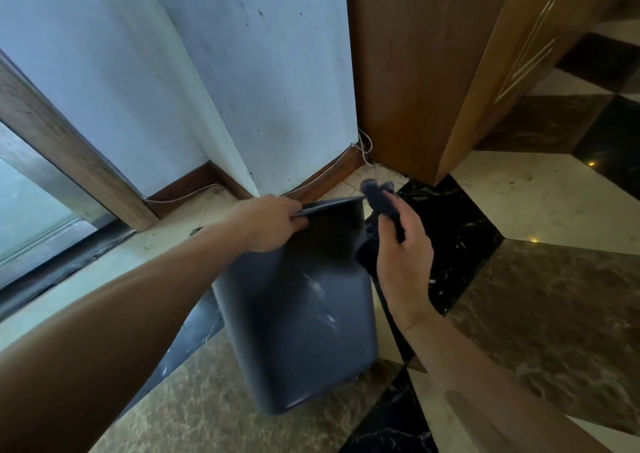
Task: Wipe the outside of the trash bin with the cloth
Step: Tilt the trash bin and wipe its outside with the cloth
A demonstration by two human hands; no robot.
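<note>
A dark grey plastic trash bin [298, 331] is tilted, its base toward me and its open top pointing away at the wall corner. My left hand [268, 222] grips the bin's rim at the upper left. My right hand [403, 255] is beside the bin's right side, fingers closed around a dark blue cloth [379, 196]. The cloth bunches above my fingers near the rim's right corner, and part of it hangs down behind my palm.
A pale wall corner [242, 88] with wooden skirting stands just behind the bin. A wooden cabinet [415, 71] rises to the right. A thin white cable [363, 151] runs along the skirting. A glass door and its frame [41, 192] are at the left. The floor is patterned marble tile.
</note>
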